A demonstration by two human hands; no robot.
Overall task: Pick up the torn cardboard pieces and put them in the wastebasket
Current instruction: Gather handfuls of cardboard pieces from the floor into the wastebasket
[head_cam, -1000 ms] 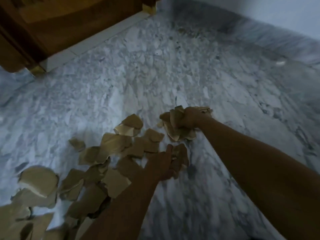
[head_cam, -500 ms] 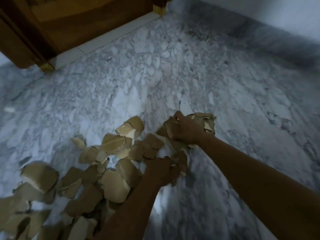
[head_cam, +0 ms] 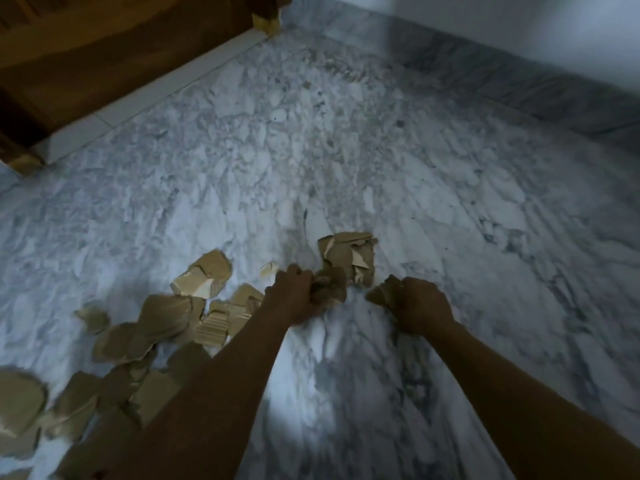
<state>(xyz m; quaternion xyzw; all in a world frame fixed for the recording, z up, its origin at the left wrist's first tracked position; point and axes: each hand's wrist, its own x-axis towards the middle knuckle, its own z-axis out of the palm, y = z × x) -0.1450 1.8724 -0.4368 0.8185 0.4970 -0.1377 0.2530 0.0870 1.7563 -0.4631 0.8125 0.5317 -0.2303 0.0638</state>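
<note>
Torn brown cardboard pieces (head_cam: 166, 320) lie scattered over the marble floor (head_cam: 346, 150) at the left and lower left. A small stack of pieces (head_cam: 349, 258) rests on the floor just beyond both hands. My left hand (head_cam: 294, 299) is shut on a crumpled bunch of cardboard (head_cam: 329, 289), right below that stack. My right hand (head_cam: 422, 303) is closed around one torn piece (head_cam: 381, 294) that sticks out to the left of the fist. No wastebasket is in view.
Wooden furniture (head_cam: 104, 53) with brass-coloured feet (head_cam: 266, 20) stands at the top left, a white strip (head_cam: 156, 88) along its base. A wall with a grey marble skirting (head_cam: 519, 84) runs along the top right. Bare floor lies ahead and to the right.
My right hand has drawn back to the right, and most of the bundle it held now lies on the floor. My left hand has moved forward towards that stack with its pieces.
</note>
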